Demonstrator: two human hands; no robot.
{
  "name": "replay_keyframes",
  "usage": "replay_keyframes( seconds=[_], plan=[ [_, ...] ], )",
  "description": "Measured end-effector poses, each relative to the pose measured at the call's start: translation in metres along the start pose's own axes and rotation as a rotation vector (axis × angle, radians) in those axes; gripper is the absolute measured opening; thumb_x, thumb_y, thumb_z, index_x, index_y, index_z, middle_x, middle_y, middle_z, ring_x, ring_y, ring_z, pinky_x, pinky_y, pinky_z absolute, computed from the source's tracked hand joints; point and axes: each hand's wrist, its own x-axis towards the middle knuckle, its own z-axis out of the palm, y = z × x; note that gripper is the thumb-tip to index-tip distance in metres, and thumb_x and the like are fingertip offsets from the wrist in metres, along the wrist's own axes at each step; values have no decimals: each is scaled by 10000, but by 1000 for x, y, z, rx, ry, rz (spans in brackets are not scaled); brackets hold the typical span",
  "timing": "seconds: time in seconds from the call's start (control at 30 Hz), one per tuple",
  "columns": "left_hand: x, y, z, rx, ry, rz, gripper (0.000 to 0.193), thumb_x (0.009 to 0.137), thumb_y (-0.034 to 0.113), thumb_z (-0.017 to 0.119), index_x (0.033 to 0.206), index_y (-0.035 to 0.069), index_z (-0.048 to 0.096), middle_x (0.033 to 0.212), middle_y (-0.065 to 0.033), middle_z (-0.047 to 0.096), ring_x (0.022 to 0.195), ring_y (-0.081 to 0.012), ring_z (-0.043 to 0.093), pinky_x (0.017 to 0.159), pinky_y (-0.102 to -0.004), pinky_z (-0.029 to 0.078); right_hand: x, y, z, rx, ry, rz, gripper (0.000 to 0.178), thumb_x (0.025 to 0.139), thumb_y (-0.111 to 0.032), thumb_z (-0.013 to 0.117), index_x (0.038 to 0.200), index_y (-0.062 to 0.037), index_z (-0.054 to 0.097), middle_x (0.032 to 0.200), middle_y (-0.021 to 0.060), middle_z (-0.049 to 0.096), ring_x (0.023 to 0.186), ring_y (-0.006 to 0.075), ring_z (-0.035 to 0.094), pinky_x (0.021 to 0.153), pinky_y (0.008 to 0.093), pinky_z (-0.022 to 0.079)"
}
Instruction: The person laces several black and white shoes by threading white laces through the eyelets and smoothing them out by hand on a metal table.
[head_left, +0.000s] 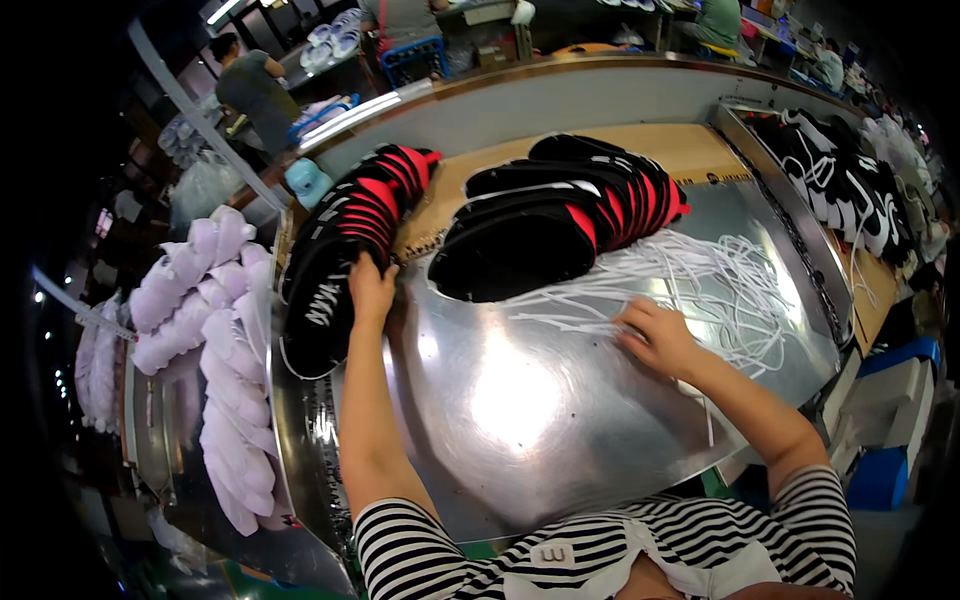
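On the left, a row of nested black and red shoe uppers leans along the metal worktop's edge. My left hand grips the heel part of the nearest upper, whose front carries short white lacing. My right hand is closed at the loose ends of a spread of white shoelaces, its fingertips pinched together on them. A second row of black and red uppers lies just beyond the laces, between my hands and farther away.
White shoe uppers are stacked left of the metal worktop. A raised grey wall bounds its far side. Black and white shoes lie past the right rail, above a white and blue crate. Other people work in the background.
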Motion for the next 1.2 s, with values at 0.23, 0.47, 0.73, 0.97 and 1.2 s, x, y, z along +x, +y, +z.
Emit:
replay_keyframes(
  seconds=[0.23,0.47,0.73,0.97,1.2],
  plan=[
    [-75,82,16,-518,250,-66,447,886,146,661,1258,-53,509,1251,-231,509,1134,-390,508,937,-425,432,75,0,90,-399,25,49,147,748,-50,633,894,-35,620,878,124,604,673,305,652,567,409,519],
    [-50,102,10,-501,227,-197,181,877,154,688,986,11,683,882,-109,667,831,-284,636,806,-350,487,87,-8,91,-234,-9,-27,118,756,-47,608,874,-44,613,886,117,604,720,316,655,599,420,518],
    [-172,166,-166,-420,704,70,264,782,-118,588,1029,-25,601,980,-115,581,934,-241,579,891,-324,449,81,-16,84,-106,62,-107,110,799,-104,624,899,-59,636,954,109,600,735,329,649,628,439,512],
    [-326,272,-104,-117,-62,438,417,694,52,683,1100,146,691,1125,-20,629,1081,-257,540,894,-397,353,111,-7,89,-56,102,-25,105,823,-190,656,882,-104,657,918,80,615,781,316,643,672,422,505],
    [-301,291,-75,-469,-254,451,331,801,100,721,1114,29,639,1160,-161,610,1078,-344,576,910,-424,460,29,-64,-112,568,-87,56,175,917,-236,635,929,-63,608,823,29,687,742,133,605,680,329,458]
  ],
)
